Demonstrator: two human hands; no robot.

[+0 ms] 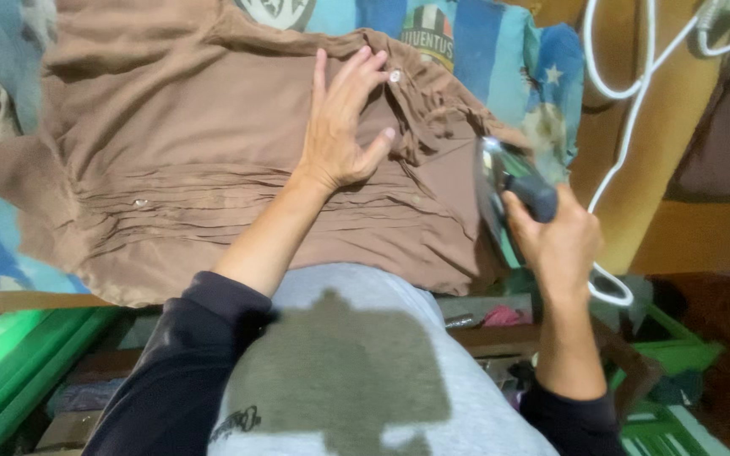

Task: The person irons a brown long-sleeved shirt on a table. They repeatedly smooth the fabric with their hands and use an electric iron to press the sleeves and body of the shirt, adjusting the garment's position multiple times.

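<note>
A brown shirt point(179, 152) lies spread out flat on a blue cloth point(483, 51) with stars and badges on it. The shirt has many small folds sewn across its middle, and a little white button point(395, 76) near its top edge. The shirt takes up most of the top half of the view, and its right side is bunched up and wrinkled.

The left hand point(344, 127) rests on the shirt, just beside the button. Its fingers are spread wide and press the cloth flat. It holds nothing.

The right hand point(555, 236) is closed tight around the dark handle of an iron point(509, 190). The iron is tipped up on its side, so its shiny flat plate faces left. It is at the right edge of the shirt, near the wrinkled part. I cannot tell if the plate touches the cloth.

A white cord point(627, 127) runs from under the right hand up to the top right corner, in front of a yellow wall point(678, 110).

Both arms have dark sleeves pushed up. The person wears a grey top point(382, 338) with a big dark shape on the front.

Lower down, green bars point(19, 363) show on the left. More green frames point(678, 355) show on the right, with a pink thing point(504, 317) near them.
</note>
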